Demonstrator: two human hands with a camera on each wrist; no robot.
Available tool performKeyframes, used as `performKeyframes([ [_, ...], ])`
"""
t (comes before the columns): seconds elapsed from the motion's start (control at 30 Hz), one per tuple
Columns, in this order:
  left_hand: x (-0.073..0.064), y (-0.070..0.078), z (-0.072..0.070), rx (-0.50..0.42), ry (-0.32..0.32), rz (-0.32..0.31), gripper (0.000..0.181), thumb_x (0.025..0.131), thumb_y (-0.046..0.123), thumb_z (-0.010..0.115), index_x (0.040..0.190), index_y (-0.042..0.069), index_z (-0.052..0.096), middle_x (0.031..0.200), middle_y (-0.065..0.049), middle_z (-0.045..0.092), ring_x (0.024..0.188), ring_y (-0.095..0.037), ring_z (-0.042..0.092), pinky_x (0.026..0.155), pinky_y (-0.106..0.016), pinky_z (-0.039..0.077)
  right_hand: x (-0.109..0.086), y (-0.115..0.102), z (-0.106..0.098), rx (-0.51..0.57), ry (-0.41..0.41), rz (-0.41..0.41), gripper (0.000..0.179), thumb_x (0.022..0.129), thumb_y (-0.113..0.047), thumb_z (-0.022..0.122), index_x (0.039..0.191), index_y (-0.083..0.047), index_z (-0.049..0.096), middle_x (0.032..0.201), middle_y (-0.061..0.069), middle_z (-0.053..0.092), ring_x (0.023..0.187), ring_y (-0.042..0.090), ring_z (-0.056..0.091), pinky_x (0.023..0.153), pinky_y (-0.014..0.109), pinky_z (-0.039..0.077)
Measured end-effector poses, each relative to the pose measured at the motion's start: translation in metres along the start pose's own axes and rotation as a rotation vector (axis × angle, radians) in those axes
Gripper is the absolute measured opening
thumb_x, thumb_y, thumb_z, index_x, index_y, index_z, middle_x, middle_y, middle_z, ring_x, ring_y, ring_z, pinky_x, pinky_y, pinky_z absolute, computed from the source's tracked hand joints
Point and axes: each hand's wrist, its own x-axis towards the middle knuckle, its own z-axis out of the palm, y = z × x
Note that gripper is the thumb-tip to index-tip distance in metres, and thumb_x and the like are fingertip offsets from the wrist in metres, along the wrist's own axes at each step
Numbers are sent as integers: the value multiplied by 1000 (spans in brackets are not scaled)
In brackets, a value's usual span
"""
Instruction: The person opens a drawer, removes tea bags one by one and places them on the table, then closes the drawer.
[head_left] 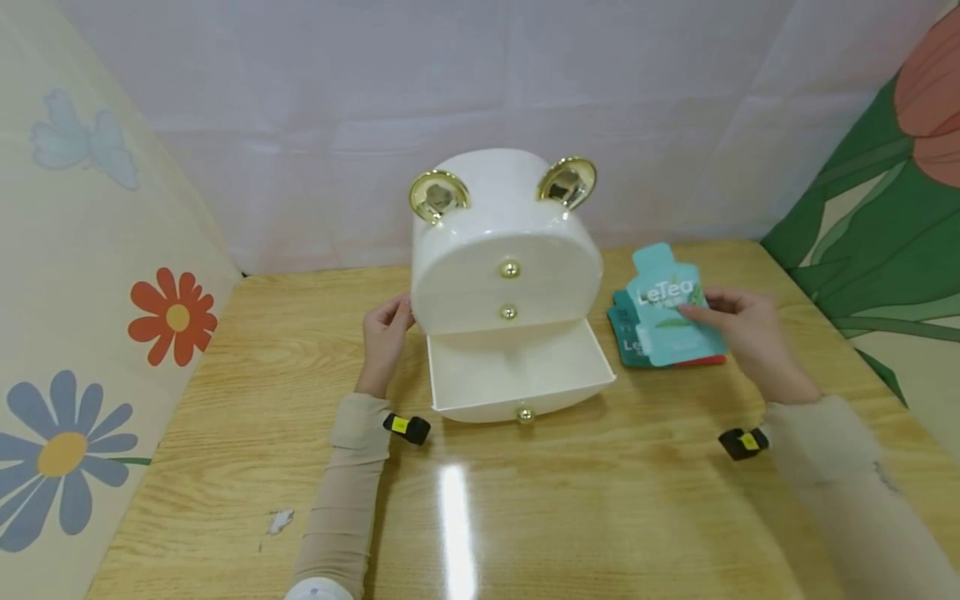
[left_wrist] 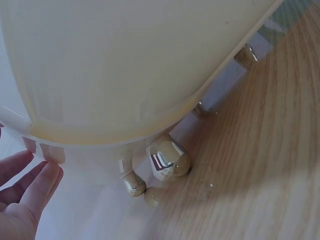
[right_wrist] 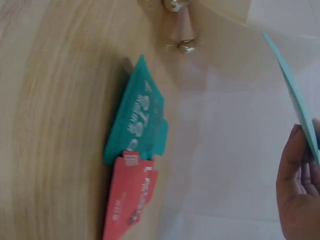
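A white bear-shaped drawer box with gold ears stands on the table, its bottom drawer pulled out and bare inside. My left hand touches the box's left side with its fingertips; in the left wrist view the fingers lie fairly straight against the white wall. Between thumb and fingers, my right hand pinches a light-blue LeTea packet, raised right of the box. Under it on the table lie a teal packet and a red packet, partly overlapping.
Gold knobs mark the drawer fronts, and small gold feet support the box. A torn white scrap is on the wooden table at the front left. Pale cloth hangs behind; flower-painted panels flank both sides.
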Motion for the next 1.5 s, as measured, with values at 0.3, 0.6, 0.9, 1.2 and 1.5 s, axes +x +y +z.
performKeyframes([
  [0.3, 0, -1, 0, 7, 7, -2, 24, 92, -1, 48, 103, -20, 57, 95, -19, 64, 75, -3, 62, 73, -22, 53, 23, 14, 29, -52, -40, 43, 65, 83, -39, 64, 123, 10, 48, 101, 3, 53, 76, 0, 49, 60, 13, 47],
  [0.6, 0, 0, 0, 21, 7, -28, 24, 92, 0, 48, 104, -18, 58, 98, -22, 63, 76, -3, 61, 75, -23, 53, 39, 21, 57, -125, -36, 63, 58, 83, -30, 67, 118, 12, 52, 118, 28, 52, 104, 30, 47, 78, 27, 42],
  [0.9, 0, 0, -1, 29, 10, -23, 23, 92, 0, 48, 103, -18, 59, 96, -20, 64, 75, -4, 62, 75, -23, 53, 47, 30, 73, -177, -16, 25, 49, 80, -19, 69, 112, 15, 54, 113, 31, 54, 104, 37, 48, 86, 43, 43],
  [1.2, 0, 2, -2, 28, -1, -20, 24, 93, 2, 49, 104, -17, 59, 96, -20, 64, 75, -4, 62, 75, -23, 53, 46, 31, 76, -304, 25, -68, 45, 77, -21, 72, 101, 16, 60, 101, 32, 59, 94, 41, 54, 79, 48, 45],
  [1.5, 0, 1, -1, 24, 7, -27, 24, 93, 1, 49, 104, -18, 58, 94, -17, 65, 74, -3, 62, 75, -23, 53, 44, 27, 71, -404, 53, -138, 36, 74, -15, 71, 95, 14, 64, 94, 29, 62, 91, 42, 56, 78, 48, 44],
])
